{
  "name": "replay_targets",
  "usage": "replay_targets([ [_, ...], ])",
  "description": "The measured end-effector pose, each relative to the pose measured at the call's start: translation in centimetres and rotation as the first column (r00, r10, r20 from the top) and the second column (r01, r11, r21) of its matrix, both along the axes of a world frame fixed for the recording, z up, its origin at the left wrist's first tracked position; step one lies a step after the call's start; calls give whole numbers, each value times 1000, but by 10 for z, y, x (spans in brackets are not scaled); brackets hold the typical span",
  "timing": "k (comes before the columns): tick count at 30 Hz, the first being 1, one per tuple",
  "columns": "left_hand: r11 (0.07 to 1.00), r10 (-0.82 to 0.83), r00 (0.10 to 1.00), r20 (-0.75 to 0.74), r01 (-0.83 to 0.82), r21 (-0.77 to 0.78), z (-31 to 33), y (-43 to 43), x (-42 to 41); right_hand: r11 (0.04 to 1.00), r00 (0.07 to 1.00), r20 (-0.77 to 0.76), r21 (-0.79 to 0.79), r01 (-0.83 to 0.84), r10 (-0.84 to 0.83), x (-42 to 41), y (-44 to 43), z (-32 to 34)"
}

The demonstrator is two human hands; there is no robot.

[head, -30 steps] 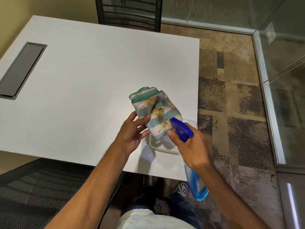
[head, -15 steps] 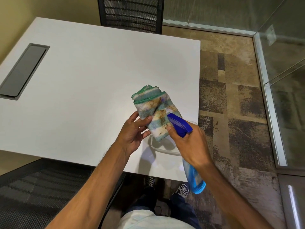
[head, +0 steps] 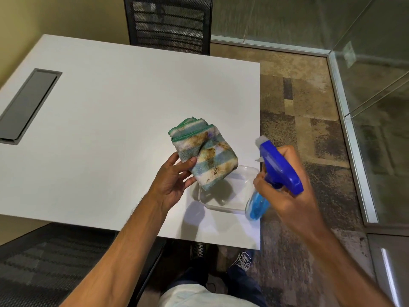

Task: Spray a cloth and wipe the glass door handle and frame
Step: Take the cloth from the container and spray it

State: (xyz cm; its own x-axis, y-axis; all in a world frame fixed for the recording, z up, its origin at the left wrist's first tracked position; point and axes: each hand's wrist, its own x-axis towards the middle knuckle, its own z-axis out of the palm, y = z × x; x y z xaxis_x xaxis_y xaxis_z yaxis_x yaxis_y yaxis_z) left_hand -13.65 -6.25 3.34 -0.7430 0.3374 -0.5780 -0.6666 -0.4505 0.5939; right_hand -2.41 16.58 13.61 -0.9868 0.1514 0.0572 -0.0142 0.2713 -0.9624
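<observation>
Pinched between thumb and fingers, the folded cloth [head: 203, 152] stands up out of the left hand [head: 171, 185], its free end rising above the fingertips; it is striped in green, blue and white, with brown stains across the face that is turned to the camera. Clenched round the neck of the spray bottle [head: 275, 173], the right hand [head: 287, 191] has it tilted, with the blue trigger head uppermost and the pale nozzle aimed up and to the left, roughly toward the cloth; the clear body with blue liquid hangs below the fist; whether a finger presses the trigger I cannot tell, as the hand and bottle are slightly blurred. Cloth and bottle are near each other but apart, with bare table showing between them.

Both hands hang over the near right corner of a white table [head: 110, 129]; beneath them, on that corner, sits a clear plastic container [head: 221, 196], and the cloth's shadow falls into it. A dark rectangular cable hatch [head: 28, 105] is set flush in the table's left part; a black mesh chair [head: 168, 23] stands at the far edge, and another chair [head: 44, 262] shows at the lower left. Patterned brown carpet [head: 298, 107] lies to the right; glass panels [head: 380, 107] in a metal frame [head: 352, 151] run along the right side.
</observation>
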Motion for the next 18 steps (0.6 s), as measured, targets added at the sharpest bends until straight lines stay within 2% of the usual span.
replay_targets([
  [5, 1000, -3, 1000, -12, 3, -21, 0, -6, -4, 998, 999, -46, -67, -15, 12, -4, 22, -10],
  [9, 999, 11, 1000, -2, -11, -32, -3, -12, -5, 999, 998, -61, 20, 29, -28, -14, 31, -32],
  [18, 998, 21, 1000, 22, -20, -62, -7, -17, -1, 992, 1000, 23, 121, -19, 16, -17, 47, -103],
])
